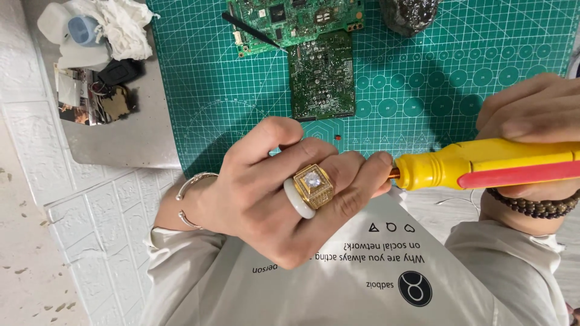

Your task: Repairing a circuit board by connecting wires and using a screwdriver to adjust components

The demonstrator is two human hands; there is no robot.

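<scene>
1. A person's left hand, wearing a white band and a large gold ring with a clear stone, is curled tight around the metal tip end of a yellow screwdriver with a red strip on its handle, close to the chest and above a white printed shirt.

2. The right hand, a beaded bracelet at the wrist, grasps the handle from above; the tool lies level across the frame, its handle running off the right edge.

3. What the left fingers pinch at the tip is hidden; it may be a bit or a small screw, but the view does not settle it.

4. Judged from this pose, the step is best done by keeping the shaft straight in line with the handle, the left fingertips steadying the tip only, while the right hand supplies any turn or push.

5. A light, even grip should serve better than force; a slip here would drive the tip toward the palm.

6. Beyond the hands, two green circuit boards rest on a green gridded cutting mat, a thin black pry tool lying across the upper board, all well apart from the screwdriver.

7. At the far left, white cloth and small dark parts sit on a grey surface beside the mat.
</scene>
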